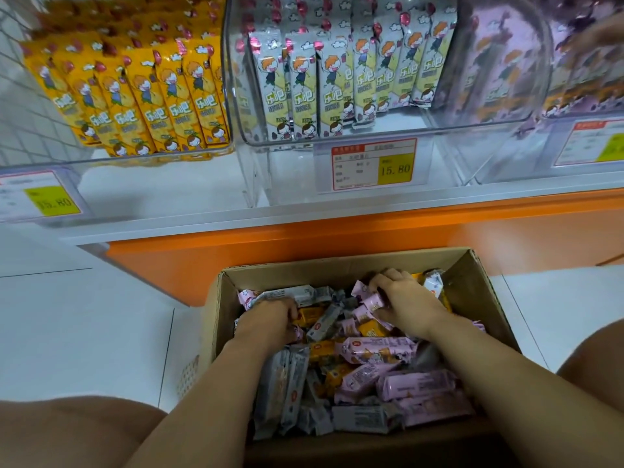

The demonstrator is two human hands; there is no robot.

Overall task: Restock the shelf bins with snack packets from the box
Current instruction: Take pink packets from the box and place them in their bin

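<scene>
The clear plastic shelf bins (388,128) are largely stocked, yet much is left: the brown cardboard box (472,292) is full of mixed snack packets (378,352). A pink packet (371,301) is gripped by the right hand (405,298); the left hand (270,319) is buried among them, its grasp not discernible.

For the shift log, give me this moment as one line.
stage: picking from box | left hand: buried among packets, grip unclear | right hand: grips pink packet
</scene>
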